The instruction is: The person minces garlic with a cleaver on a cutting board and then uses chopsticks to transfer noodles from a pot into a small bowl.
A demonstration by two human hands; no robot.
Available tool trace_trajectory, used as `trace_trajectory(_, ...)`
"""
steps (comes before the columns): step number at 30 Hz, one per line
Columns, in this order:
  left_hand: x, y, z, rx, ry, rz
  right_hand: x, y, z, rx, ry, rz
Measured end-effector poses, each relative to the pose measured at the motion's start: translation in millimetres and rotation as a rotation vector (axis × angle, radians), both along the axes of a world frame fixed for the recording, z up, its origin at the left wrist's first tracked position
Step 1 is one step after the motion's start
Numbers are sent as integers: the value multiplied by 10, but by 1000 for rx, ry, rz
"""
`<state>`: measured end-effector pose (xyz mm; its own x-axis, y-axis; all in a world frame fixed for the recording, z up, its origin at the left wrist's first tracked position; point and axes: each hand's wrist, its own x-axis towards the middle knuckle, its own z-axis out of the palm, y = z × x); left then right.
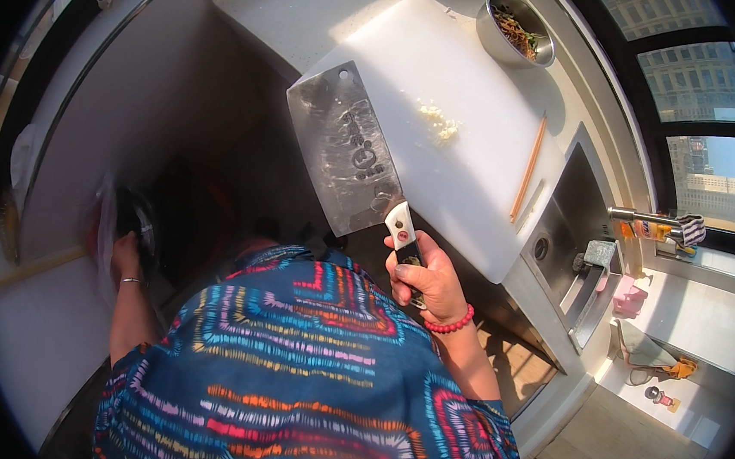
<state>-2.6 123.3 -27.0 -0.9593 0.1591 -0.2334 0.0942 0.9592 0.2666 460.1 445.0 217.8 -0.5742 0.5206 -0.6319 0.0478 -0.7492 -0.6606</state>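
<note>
My right hand (427, 276) grips the handle of a broad steel cleaver (348, 150), its blade wet and held up at the near left side of a white plastic cutting board (421, 46). A small heap of finely chopped pale pieces, like minced garlic (440, 124), lies on the board. A pair of wooden chopsticks (529, 168) rests along the board's right end. At the far left, in shadow, my left hand (124, 254) is at a translucent plastic bag (105, 241); its fingers are partly hidden, so its hold is unclear.
Behind the board stands a steel bowl (515, 44) with mixed shredded food. A steel sink (567, 200) with a faucet (640, 217) lies to the right, a grey-green sponge (599, 253) at its edge. A pink holder (629, 297) stands beyond. The counter edge (259, 46) runs along the upper left.
</note>
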Motion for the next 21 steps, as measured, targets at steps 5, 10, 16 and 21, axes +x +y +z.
trace_trajectory(5, -565, -350, -212, -579, 47, -435, 326, -145, 17, 156, -45, -176)
trace_trajectory(10, -847, -572, -528, 97, -180, 196, 479, -224, 104, 364, -257, -349)
trace_trajectory(16, -246, 477, 358, 383, -467, 319, 460, -320, 76, 526, -519, -393)
trace_trajectory(21, 480, 1465, 1119, 454, -59, -485, 444, -345, 3, 567, -577, -368)
